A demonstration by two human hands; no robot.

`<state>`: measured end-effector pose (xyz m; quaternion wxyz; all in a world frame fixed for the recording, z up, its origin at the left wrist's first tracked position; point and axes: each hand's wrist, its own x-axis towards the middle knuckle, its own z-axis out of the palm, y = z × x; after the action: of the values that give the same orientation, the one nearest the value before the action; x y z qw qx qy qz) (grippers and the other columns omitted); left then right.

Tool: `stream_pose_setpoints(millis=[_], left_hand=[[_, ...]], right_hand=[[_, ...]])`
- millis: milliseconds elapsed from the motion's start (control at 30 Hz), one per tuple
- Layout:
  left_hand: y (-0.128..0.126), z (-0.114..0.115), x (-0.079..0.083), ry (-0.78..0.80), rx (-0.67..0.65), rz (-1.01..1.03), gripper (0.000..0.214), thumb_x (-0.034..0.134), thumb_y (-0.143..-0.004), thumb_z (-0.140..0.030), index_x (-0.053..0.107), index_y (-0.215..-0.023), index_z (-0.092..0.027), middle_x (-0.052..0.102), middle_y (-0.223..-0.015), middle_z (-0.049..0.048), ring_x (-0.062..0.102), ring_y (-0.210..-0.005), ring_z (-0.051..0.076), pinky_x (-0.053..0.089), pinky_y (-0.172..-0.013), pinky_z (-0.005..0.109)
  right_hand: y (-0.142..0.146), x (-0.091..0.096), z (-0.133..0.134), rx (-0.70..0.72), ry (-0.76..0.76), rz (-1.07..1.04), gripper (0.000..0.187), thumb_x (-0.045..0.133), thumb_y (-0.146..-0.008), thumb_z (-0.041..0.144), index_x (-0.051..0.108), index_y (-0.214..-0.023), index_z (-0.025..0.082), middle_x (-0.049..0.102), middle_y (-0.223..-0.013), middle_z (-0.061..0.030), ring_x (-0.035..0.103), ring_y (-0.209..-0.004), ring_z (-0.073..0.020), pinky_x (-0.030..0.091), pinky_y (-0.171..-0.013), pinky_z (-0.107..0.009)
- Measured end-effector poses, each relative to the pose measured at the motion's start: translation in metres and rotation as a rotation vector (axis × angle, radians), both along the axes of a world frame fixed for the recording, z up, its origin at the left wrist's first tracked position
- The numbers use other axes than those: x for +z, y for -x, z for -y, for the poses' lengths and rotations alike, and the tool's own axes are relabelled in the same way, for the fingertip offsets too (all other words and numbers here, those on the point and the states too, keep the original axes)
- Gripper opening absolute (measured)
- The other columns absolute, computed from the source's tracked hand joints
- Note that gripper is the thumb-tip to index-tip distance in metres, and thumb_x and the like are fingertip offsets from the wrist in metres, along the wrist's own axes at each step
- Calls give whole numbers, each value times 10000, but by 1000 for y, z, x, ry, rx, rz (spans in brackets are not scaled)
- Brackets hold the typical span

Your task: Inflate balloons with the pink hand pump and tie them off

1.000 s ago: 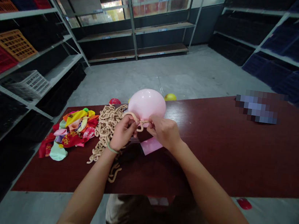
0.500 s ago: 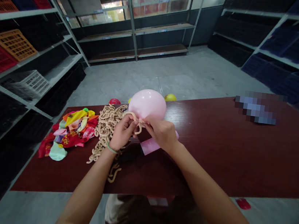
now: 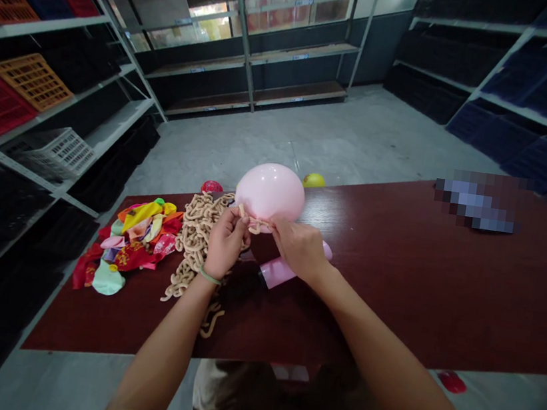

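A blown-up pink balloon (image 3: 270, 191) floats just above the dark red table (image 3: 394, 281). My left hand (image 3: 225, 242) and my right hand (image 3: 298, 247) meet under it, both pinched on a beige cord (image 3: 251, 221) at the balloon's neck. A heap of the same beige cord (image 3: 195, 235) lies just left of my left hand. A pile of flat coloured balloons (image 3: 132, 240) lies further left. A pink object (image 3: 277, 271) rests on the table under my right wrist.
Metal shelves with orange, red and white crates (image 3: 28, 78) line the left side. A yellow balloon (image 3: 313, 180) and a red one (image 3: 211, 187) lie on the floor beyond the table. A red scrap (image 3: 452, 381) lies on the floor at the right.
Both hands have shifted slightly upward and closer under the balloon while working the cord at its neck. The balloon stays in place.
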<state>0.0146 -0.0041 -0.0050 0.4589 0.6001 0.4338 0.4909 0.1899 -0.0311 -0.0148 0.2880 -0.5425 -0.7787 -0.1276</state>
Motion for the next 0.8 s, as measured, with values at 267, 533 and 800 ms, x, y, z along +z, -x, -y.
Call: stream_pose_setpoints(millis=[267, 533, 800], left_hand=[[2, -3, -6, -63, 4, -50, 181, 573, -912, -383, 558, -921, -203, 571, -673, -26, 535, -560, 113, 429, -561, 222], [-1, -12, 2, -166, 79, 38, 200, 576, -916, -387, 549, -908, -188, 585, -744, -13, 560, -700, 127, 459, -715, 251], [-30, -71, 28, -8, -3, 220, 389, 557, -910, -487, 519, -1186, -215, 639, -1253, 118, 621, -1139, 202, 481, -962, 357]], right_hand=[[3, -3, 0, -16, -114, -21, 248, 386, -1023, 288, 583, -921, 176, 657, -651, -9, 570, -571, -125, 290, -588, -286], [-2, 5, 2, 37, -204, -182, 169, 478, -986, 294, 597, -1016, 177, 721, -789, -21, 633, -640, -134, 380, -640, -259], [-3, 3, -1, 83, -187, -240, 165, 472, -964, 229, 632, -951, 194, 708, -745, -1, 629, -619, -130, 375, -631, -258]])
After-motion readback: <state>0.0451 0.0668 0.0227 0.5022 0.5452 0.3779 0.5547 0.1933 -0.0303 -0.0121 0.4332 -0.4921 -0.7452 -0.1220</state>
